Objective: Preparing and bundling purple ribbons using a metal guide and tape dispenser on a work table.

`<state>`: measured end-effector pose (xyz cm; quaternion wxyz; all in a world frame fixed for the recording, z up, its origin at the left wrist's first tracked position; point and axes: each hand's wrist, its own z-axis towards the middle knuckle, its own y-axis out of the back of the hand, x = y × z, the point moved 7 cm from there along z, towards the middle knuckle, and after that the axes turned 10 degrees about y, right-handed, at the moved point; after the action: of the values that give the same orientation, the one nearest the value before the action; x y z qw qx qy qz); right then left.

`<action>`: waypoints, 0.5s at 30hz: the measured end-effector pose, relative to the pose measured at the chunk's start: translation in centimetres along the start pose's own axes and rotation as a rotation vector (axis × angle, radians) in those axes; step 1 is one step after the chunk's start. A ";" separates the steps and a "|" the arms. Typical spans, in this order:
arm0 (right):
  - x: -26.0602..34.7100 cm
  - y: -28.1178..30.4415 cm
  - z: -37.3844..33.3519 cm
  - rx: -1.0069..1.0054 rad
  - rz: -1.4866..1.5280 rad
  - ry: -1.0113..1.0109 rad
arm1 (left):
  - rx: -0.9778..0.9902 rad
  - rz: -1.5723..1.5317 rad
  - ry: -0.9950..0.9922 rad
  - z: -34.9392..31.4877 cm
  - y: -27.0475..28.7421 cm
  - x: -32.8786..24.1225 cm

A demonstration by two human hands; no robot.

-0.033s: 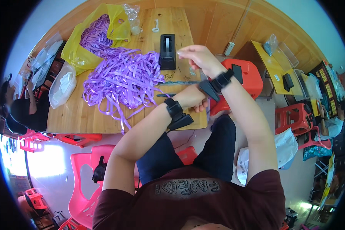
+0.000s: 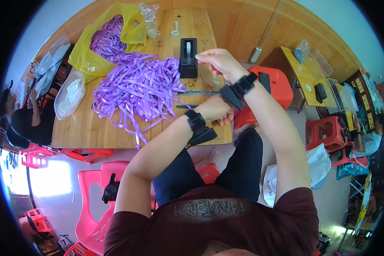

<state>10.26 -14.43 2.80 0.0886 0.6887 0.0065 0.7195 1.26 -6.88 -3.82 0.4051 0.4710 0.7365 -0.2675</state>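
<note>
Right hand (image 2: 213, 62) in a closed pinch just beside the black tape dispenser (image 2: 189, 69), set there presumably for easy reach; anything gripped, can't tell! Left hand (image 2: 217, 109) curls over the wooden table (image 2: 79, 135), contents hidden, purple ribbon (image 2: 136, 87) heaped nearby.

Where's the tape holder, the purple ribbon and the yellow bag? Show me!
Tape holder (image 2: 188, 65), head view: black body below the roll.
Purple ribbon (image 2: 137, 85), head view: middle of the loose pile.
Yellow bag (image 2: 84, 56), head view: left side.

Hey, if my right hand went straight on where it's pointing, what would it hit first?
Likely the black tape dispenser, just left of the right hand; whether its fingertips already touch it is unclear.
</note>
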 end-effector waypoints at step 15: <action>0.4 -3.4 1.8 0.058 0.198 -0.172 | 0.020 -0.063 -0.078 1.2 0.7 1.2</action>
<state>12.42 -11.18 2.87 -0.0026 0.7475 -0.0485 0.6625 2.00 -6.96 -5.49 0.4202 0.4408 0.7320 -0.3054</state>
